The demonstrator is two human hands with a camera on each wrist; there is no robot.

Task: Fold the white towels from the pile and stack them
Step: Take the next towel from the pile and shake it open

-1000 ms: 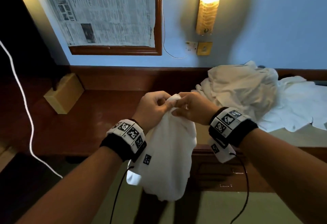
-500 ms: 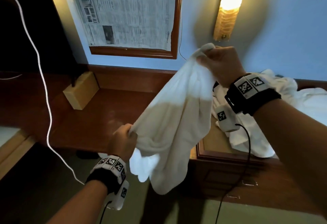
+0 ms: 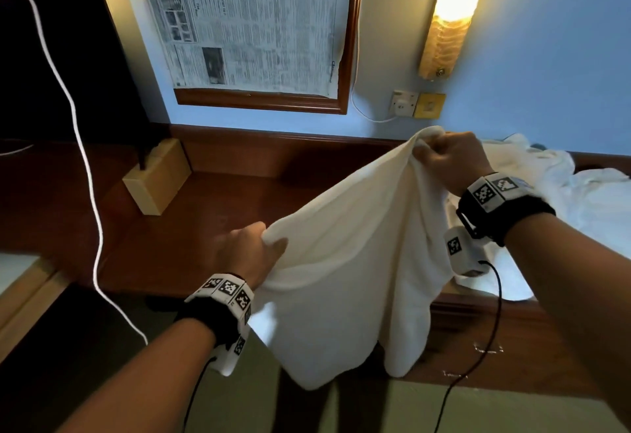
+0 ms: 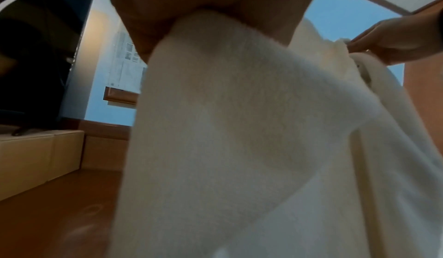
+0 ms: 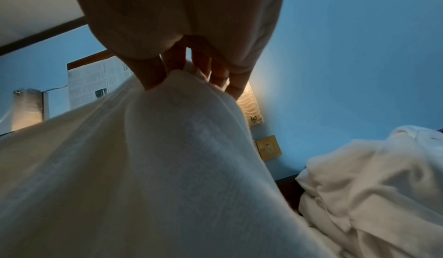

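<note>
A white towel [image 3: 348, 261] hangs in the air between my two hands, over the front edge of the wooden counter [image 3: 191, 227]. My left hand [image 3: 249, 251] grips its lower left corner. My right hand [image 3: 444, 156] pinches the upper corner, higher and farther back. The cloth sags between them and drapes down past the counter edge. In the left wrist view the towel [image 4: 227, 129] fills the frame under my left hand [image 4: 210, 13]. In the right wrist view my right fingers [image 5: 153, 78] pinch the towel [image 5: 143, 167]. The pile of white towels [image 3: 553, 200] lies at the right.
A tan box [image 3: 157, 176] stands at the counter's back left. A white cable [image 3: 78, 125] hangs down on the left. A framed newspaper [image 3: 246, 22], a lit wall lamp [image 3: 450, 12] and wall switches [image 3: 418, 104] are on the blue wall. Drawers [image 3: 488, 347] sit below the counter.
From together at the towel's top, my hands have spread apart. The right hand rose high, then came down somewhat; the left dropped and moved left. The towel has opened out between them.
</note>
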